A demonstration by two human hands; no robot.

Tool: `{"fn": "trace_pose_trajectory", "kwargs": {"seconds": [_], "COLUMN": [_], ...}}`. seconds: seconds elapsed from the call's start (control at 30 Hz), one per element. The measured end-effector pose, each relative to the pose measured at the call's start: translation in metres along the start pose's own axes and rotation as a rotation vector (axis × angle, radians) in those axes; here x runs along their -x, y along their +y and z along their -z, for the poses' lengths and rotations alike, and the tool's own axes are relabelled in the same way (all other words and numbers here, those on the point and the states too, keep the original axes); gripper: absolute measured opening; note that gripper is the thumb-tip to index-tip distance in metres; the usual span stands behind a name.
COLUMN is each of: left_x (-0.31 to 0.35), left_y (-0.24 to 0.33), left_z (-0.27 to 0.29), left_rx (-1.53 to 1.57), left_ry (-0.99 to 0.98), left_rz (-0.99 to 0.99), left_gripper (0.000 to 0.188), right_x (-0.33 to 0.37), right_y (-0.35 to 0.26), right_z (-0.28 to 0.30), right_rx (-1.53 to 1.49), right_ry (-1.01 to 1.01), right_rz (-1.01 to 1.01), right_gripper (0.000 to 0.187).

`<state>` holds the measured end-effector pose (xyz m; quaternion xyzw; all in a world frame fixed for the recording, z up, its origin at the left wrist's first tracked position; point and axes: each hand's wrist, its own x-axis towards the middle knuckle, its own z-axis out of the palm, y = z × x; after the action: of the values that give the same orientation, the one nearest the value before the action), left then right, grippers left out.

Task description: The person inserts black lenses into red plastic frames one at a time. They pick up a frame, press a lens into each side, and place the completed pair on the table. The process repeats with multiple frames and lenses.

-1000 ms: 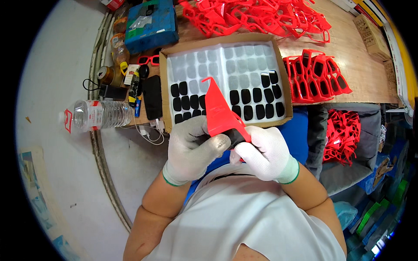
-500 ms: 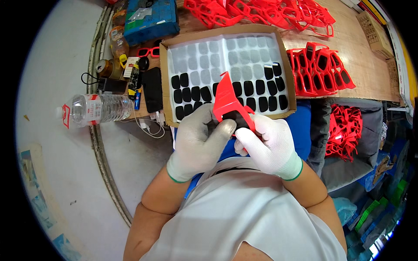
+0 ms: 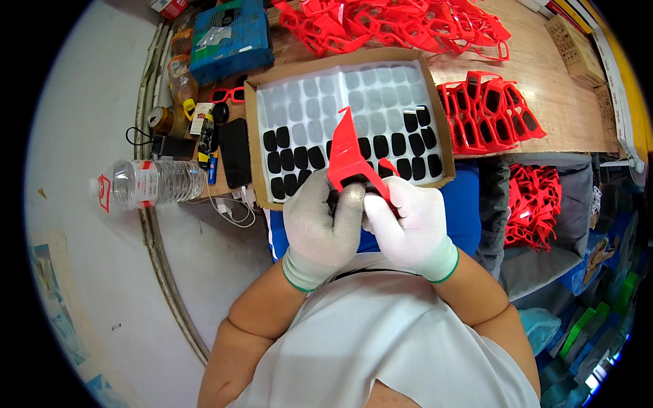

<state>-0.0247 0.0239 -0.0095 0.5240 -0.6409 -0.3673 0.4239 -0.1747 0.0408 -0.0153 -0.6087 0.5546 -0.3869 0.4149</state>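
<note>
A red glasses frame (image 3: 348,153) is held in front of me, one temple arm pointing up and away. My left hand (image 3: 323,221), in a grey-smudged white glove, grips the frame's left part with thumb and fingers. In a cleaner white glove, my right hand (image 3: 411,217) pinches its right part. Dark lens material shows in the frame near my left thumb, mostly covered by the fingers. Just beyond my hands lies a cardboard tray (image 3: 445,146) with rows of black lenses (image 3: 417,144) on white sheeting; paler lens shapes show through the sheet at the far side.
Red frames (image 3: 401,24) are heaped at the back, and stacked glasses with dark lenses (image 3: 486,112) stand right of the tray. A grey lined bin (image 3: 564,258) at right holds more frames. Left are a water bottle (image 3: 160,183), a black phone (image 3: 237,153) and a blue toolbox (image 3: 231,44).
My hands stay on the glasses frame, which has tilted so less of the dark lens shows. My thumbs have shifted slightly. The whole view has moved a little.
</note>
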Motion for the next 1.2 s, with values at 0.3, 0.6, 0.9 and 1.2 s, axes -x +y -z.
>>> {"fn": "trace_pose_trajectory", "kwargs": {"seconds": [0.3,0.6,0.9,1.2], "left_x": [-0.003,-0.043,-0.309,-0.37], "left_y": [-0.016,-0.004,-0.079,-0.092], "left_z": [0.022,-0.01,-0.029,-0.047], "left_rx": [0.221,0.017,-0.825,-0.997], "left_ry": [-0.292,-0.305,0.145,-0.107], "left_rz": [0.218,-0.031,-0.46,-0.146], "left_gripper": [0.014,0.032,0.06,0.045], "right_x": [-0.007,-0.025,-0.089,-0.114], "right_y": [0.0,0.03,0.109,0.261], "right_z": [0.021,0.049,0.27,0.351], "right_rx": [-0.101,-0.078,0.448,0.525], "right_ry": [-0.233,-0.136,0.653,0.239], "right_rz": [0.025,0.147,-0.088,-0.573], "right_gripper": [0.02,0.024,0.029,0.043]}}
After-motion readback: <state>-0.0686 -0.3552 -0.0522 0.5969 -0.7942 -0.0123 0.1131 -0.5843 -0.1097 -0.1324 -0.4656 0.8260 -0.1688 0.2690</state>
